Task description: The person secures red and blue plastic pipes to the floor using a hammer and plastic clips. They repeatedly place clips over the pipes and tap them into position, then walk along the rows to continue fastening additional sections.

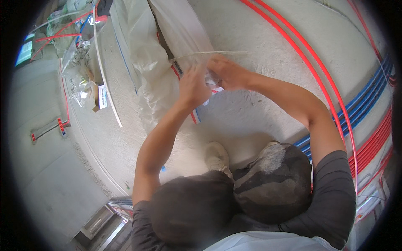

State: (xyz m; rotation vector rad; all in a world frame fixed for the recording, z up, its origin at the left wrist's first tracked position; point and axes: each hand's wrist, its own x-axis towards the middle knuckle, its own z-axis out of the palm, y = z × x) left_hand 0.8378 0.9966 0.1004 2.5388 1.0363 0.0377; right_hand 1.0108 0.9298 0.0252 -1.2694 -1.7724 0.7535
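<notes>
Ahead of my knees, both hands come together at the lower end of long whitish plastic sheeting (144, 54). My left hand (195, 85) is raised beside the sheeting, its fingers smeared by motion and partly lost against it. My right hand (228, 72) curls its fingers over crumpled clear plastic film (214, 80), which has a red and white patch showing below the palms. A thin pale strip (205, 53) crosses just beyond my fingertips. Under the sheeting, the end of a red pipe (193, 117) and a blue one (198, 115) stick out near my left wrist.
Two red pipes (307, 54) curve over the concrete floor (251, 117) on the right, beside bundled blue pipes (368, 100) and red pipes (372, 142). At left lie a white pipe (104, 75), an open cardboard box (100, 98) and plastic scraps (77, 83). A wall (46, 167) stands far left.
</notes>
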